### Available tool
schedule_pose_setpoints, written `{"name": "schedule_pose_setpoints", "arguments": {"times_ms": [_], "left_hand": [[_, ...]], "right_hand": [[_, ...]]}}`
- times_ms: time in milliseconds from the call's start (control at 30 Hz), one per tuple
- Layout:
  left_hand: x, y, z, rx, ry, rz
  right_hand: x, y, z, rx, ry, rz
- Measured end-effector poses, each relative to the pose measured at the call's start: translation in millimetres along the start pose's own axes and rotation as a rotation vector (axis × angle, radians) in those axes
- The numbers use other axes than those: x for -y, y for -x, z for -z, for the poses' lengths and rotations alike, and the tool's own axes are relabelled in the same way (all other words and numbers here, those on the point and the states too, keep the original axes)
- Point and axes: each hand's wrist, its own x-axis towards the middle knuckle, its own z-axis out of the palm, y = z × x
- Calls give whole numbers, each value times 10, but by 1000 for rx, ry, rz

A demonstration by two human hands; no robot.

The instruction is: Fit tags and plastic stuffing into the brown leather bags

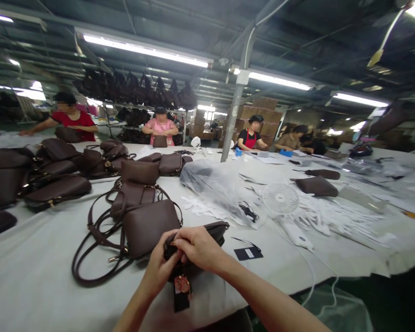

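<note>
A dark brown handbag [216, 232] lies on the white-covered table in front of me, partly hidden by both hands. My left hand [161, 258] is closed round the bag's left end. Fingers of my right hand [197, 246] pinch at a small gold-coloured piece near that same end; what exactly they grip is too small to make out. Below the hands hang a black tag [181, 302] and a reddish patterned ornament [182, 284]. Just beyond sits another brown bag [152, 228] with long looped straps [90, 240].
More brown bags [58, 186] are heaped at the left. To the right are a black card tag [248, 252], a white fan [280, 198] with its cable, clear plastic [214, 184] and white strips [342, 221]. A metal post [233, 115] rises beyond; several people work across the table.
</note>
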Motion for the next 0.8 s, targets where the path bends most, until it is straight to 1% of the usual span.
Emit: {"name": "schedule_pose_setpoints", "arguments": {"times_ms": [67, 100, 133, 167, 267, 333, 400, 500, 533, 600, 667, 700, 733, 800], "left_hand": [[7, -23, 8, -22, 20, 48], [3, -29, 4, -26, 28, 77], [-5, -31, -2, -28, 32, 101], [-16, -29, -11, -29, 33, 121], [-65, -13, -37, -37, 21, 141], [-102, -1, -57, -34, -11, 131], [-138, 3, -75, -64, -93, 70], [-205, -22, -72, -155, -292, -118], [-238, -38, -58, -166, -366, -180], [-321, -66, -19, -134, -527, -287], [-396, -81, -2, -87, -706, -397], [-408, -89, -14, -84, -796, -464], [-390, -106, -38, -101, -870, -529], [-265, -182, -100, -186, -1003, -649]], "right_hand": [[51, -16, 83, -94, 294, 31], [55, -15, 115, -133, 389, 19], [45, -9, 138, -154, 426, 3], [24, 4, 153, -150, 404, -2], [-71, 66, 175, -94, 175, 39], [-116, 111, 192, -101, 103, 39], [-125, 143, 217, -139, 113, 47], [-96, 157, 284, -123, 78, 163], [-94, 160, 318, -136, 87, 210], [-144, 186, 403, -216, 199, 280], [-332, 228, 494, -314, 392, 326], [-496, 229, 532, -319, 470, 345], [-707, 199, 559, -309, 521, 372], [-1206, 13, 569, -251, 586, 454]]}}
